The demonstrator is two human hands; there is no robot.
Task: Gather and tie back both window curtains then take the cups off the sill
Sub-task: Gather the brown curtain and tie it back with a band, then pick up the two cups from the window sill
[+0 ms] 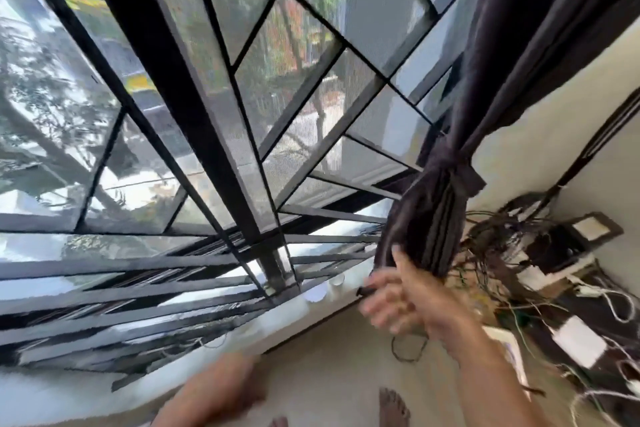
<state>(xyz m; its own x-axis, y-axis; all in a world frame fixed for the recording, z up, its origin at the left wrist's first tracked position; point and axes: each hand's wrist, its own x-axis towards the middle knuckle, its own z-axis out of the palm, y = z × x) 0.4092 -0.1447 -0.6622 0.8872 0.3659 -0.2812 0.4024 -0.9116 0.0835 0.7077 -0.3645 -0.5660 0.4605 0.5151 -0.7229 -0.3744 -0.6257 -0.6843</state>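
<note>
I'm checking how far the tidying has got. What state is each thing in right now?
Curtain: gathered into a bundle, tied with a band.
Cups: on the sill, blurred; look upright.
Sill: cups not yet taken off.
Right hand: open, fingers spread, below the curtain bundle.
Left hand: blurred, low; grip cannot be told.
Cables: tangled beside the wall.

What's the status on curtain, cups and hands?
Right hand open beside the dark gathered curtain, already tied. Left hand low, blurred. Two pale round cups on the white sill. Tangled cables right.
</note>
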